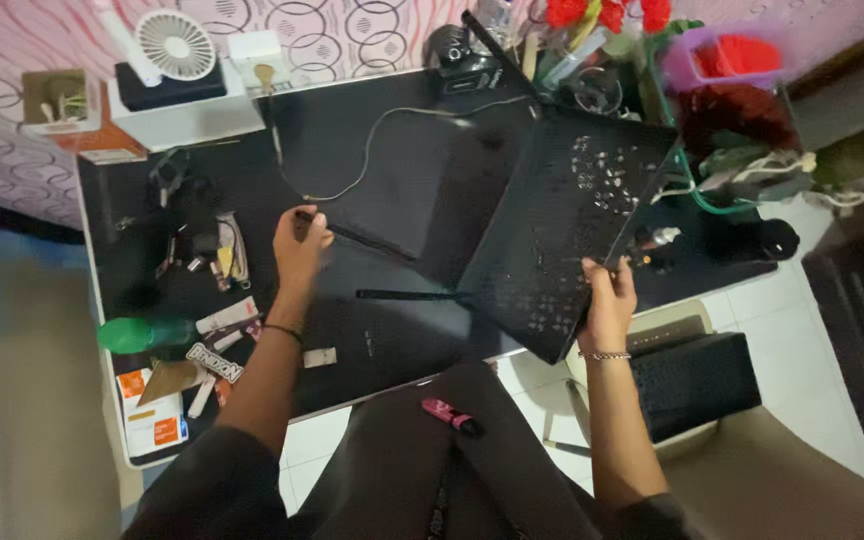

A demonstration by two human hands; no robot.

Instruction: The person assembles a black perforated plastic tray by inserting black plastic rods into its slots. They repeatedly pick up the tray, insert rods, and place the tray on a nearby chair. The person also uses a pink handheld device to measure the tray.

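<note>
Both hands are working at a black table [392, 150]. The left hand [299, 245] is closing its fingers around the end of a thin black antenna [357, 237], which is lying flat on the table. The right hand [609, 300] is gripping the lower edge of a flat black box with many small holes [562, 230]. It looks like the underside of a router. The box is being held up and tilted, with only its lower corner near the table edge. A second thin antenna [412, 295] is sticking out from its left side, and another one [497, 50] is pointing up past the top corner.

How far along is it? The box is already turned over, so its bottom is showing. No screws or cover pieces are lying loose that I can make out, so opening it seems to be just starting.

A thin grey wire [372, 145] is curling on the table behind the left hand. A green bottle [142, 334] is lying at the left edge beside small paper packets. A white fan [174, 45] is standing at the back. A pink thing [449, 413] is resting on the person's lap.
</note>
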